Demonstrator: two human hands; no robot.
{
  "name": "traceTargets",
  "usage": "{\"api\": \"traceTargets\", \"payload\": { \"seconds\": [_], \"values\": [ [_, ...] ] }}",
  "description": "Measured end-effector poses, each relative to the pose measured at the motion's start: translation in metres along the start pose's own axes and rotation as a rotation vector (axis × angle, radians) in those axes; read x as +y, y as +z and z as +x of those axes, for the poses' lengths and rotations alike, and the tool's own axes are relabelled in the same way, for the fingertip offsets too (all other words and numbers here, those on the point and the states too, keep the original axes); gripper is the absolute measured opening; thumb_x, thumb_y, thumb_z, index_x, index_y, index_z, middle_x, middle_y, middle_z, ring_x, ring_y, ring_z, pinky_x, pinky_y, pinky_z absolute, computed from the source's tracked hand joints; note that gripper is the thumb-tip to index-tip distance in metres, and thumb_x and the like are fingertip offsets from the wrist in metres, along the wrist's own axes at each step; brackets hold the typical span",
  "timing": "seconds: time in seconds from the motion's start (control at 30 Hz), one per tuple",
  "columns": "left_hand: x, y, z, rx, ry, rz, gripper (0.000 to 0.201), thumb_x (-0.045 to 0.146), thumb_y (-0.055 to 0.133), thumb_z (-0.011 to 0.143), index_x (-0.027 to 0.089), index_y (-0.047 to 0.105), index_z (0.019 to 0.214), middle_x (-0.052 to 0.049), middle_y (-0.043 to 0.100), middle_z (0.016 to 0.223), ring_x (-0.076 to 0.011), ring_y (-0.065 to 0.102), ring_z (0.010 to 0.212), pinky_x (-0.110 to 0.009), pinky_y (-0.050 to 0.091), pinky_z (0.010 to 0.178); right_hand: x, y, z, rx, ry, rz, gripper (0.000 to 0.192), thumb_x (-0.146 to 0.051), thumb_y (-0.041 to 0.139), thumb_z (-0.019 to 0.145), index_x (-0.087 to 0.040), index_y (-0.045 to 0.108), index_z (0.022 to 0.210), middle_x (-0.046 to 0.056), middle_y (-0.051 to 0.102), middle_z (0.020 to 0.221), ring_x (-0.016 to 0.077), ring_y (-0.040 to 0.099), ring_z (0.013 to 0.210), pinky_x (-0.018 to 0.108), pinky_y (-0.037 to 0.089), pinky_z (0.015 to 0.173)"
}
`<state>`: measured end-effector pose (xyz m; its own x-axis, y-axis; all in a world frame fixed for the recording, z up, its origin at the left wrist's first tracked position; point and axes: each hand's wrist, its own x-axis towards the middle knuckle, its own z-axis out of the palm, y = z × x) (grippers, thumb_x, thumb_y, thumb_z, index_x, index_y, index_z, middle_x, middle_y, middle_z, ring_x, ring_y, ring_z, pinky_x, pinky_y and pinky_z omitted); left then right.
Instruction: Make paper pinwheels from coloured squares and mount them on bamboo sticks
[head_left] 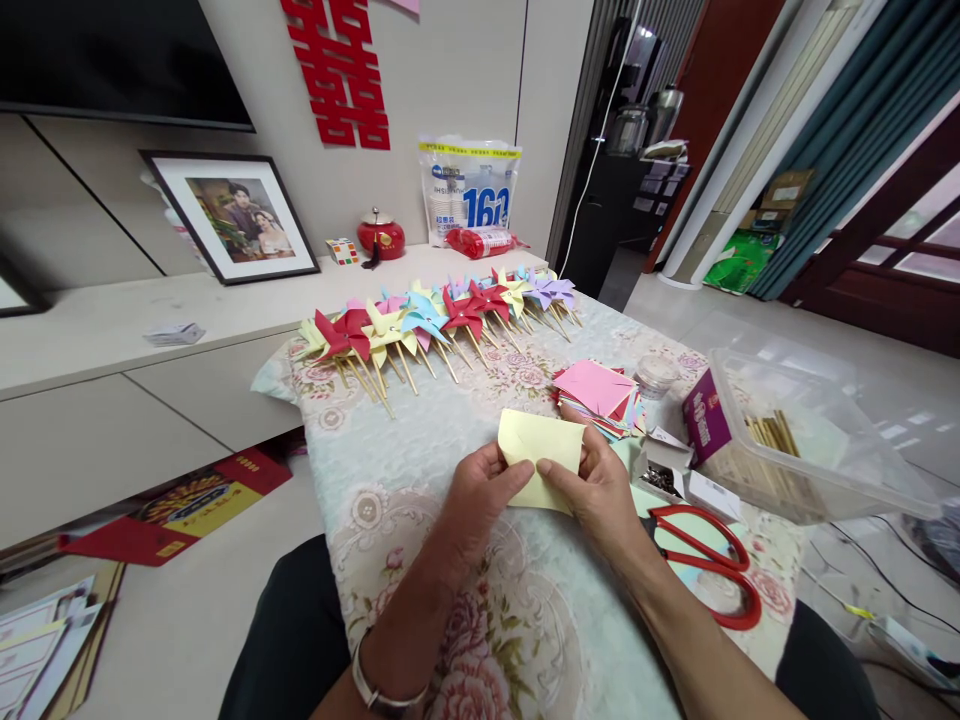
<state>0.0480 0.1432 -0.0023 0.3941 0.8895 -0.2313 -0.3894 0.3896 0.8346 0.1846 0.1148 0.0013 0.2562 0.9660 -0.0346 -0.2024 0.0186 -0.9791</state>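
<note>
A square of pale yellow paper point(541, 437) is held up over the table between my two hands. My left hand point(484, 495) pinches its left side, thumb on the near face. From the right, my right hand point(600, 485) grips the other side, its thumb close to the left thumb near the paper's middle. The fingers behind the sheet are partly hidden. Just beyond my right hand lies a stack of coloured paper squares point(596, 388), pink on top. Red-handled scissors point(709, 565) rest beside my right forearm.
Several paper pinwheels on sticks point(424, 318) lie along the table's far edge. At the right stand a clear plastic bin point(825, 480) with wooden sticks point(772, 432), a small box of metal pieces point(661, 478) and a round clear container point(657, 374). A floral cloth point(420, 450) covers the table.
</note>
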Motion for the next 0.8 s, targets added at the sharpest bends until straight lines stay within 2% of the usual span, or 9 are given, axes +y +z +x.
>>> {"api": "traceTargets", "payload": {
  "seconds": [0.27,0.47,0.57,0.67,0.73,0.8],
  "values": [
    [-0.001,0.001,0.0,0.047,-0.005,0.028,0.042,0.029,0.081,0.063,0.011,0.075,0.1,-0.009,0.079,0.085,-0.0241,0.073,0.076,-0.031,0.054,0.074,0.005,0.0,-0.002,-0.029,0.002,-0.02,0.087,-0.033,0.082,0.07,-0.02,0.039,0.145,0.009,0.07,0.113,0.0237,0.066,0.093,0.034,0.053,0.08],
    [0.001,-0.002,0.0,0.071,-0.016,0.028,0.038,0.028,0.079,0.064,0.01,0.076,0.097,-0.008,0.079,0.079,-0.0233,0.072,0.069,-0.031,0.054,0.068,0.004,-0.001,0.0,-0.055,0.011,0.018,0.085,-0.036,0.083,0.07,-0.021,0.043,0.143,0.009,0.07,0.111,0.0236,0.067,0.094,0.035,0.054,0.079],
    [0.002,-0.002,-0.001,0.103,-0.002,0.017,0.036,0.028,0.079,0.064,0.01,0.076,0.095,-0.008,0.078,0.078,-0.024,0.072,0.068,-0.033,0.055,0.068,0.003,-0.007,0.002,0.033,-0.128,-0.054,0.072,-0.037,0.082,0.072,-0.023,0.052,0.137,0.007,0.068,0.107,0.0219,0.065,0.093,0.035,0.054,0.08],
    [0.004,-0.003,-0.002,0.118,0.005,0.008,0.034,0.028,0.078,0.064,0.01,0.075,0.094,-0.008,0.078,0.078,-0.0247,0.072,0.068,-0.035,0.056,0.068,0.0,-0.016,0.002,0.136,-0.351,-0.226,0.047,-0.033,0.075,0.081,-0.026,0.061,0.126,0.006,0.065,0.106,0.0199,0.062,0.09,0.036,0.053,0.08],
    [0.006,-0.005,-0.002,0.128,0.011,0.001,0.035,0.028,0.078,0.064,0.01,0.075,0.094,-0.009,0.078,0.078,-0.025,0.072,0.068,-0.035,0.056,0.068,-0.002,-0.02,0.001,0.145,-0.498,-0.373,0.026,-0.029,0.07,0.087,-0.027,0.068,0.112,0.007,0.065,0.103,0.0207,0.061,0.088,0.037,0.052,0.079],
    [0.007,-0.007,-0.001,0.142,0.029,-0.008,0.037,0.029,0.079,0.063,0.01,0.075,0.095,-0.009,0.078,0.078,-0.0252,0.072,0.069,-0.035,0.056,0.069,-0.005,-0.021,-0.001,0.085,-0.621,-0.525,0.01,-0.025,0.067,0.089,-0.027,0.071,0.097,0.006,0.066,0.095,0.022,0.061,0.085,0.038,0.051,0.076]
  ]
}}
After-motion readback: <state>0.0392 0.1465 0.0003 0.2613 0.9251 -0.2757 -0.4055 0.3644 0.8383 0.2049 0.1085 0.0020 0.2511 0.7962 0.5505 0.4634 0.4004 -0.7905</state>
